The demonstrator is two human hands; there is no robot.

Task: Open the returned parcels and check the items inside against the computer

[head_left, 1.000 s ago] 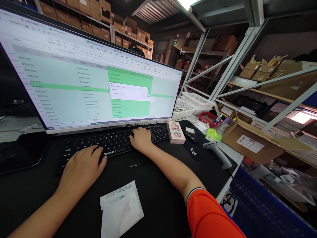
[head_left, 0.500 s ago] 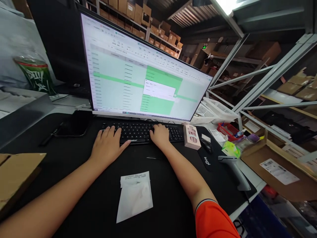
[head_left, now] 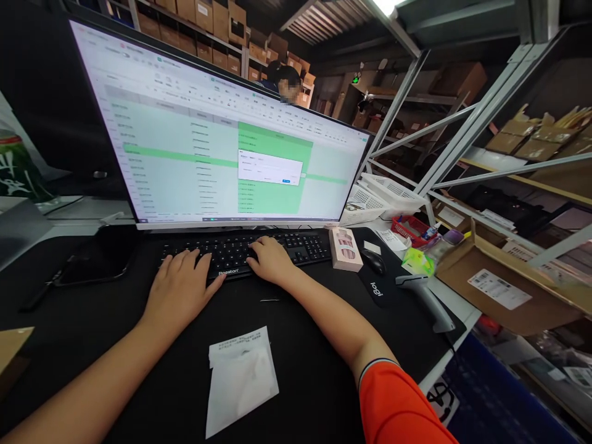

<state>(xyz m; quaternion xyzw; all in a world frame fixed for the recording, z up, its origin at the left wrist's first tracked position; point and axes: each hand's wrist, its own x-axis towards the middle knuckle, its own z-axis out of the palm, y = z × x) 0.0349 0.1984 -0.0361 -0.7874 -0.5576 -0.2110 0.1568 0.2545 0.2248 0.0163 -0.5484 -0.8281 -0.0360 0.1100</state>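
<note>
The bare left hand lies palm down, fingers fanned and thumb out, at the left end of the black plastic keyboard, grasping nothing; the bare right hand curls loosely over its middle keys, likewise free, its forearm coming from an orange fabric sleeve at five o'clock. From the keyboard, a pale-pink rectangular box sits at three o'clock, a grey plastic scanner at four, a flat white packet at six, and a wide lit monitor at twelve. A matte black mat covers much of the white desk; beyond, brown cardboard boxes line shelves.
</note>
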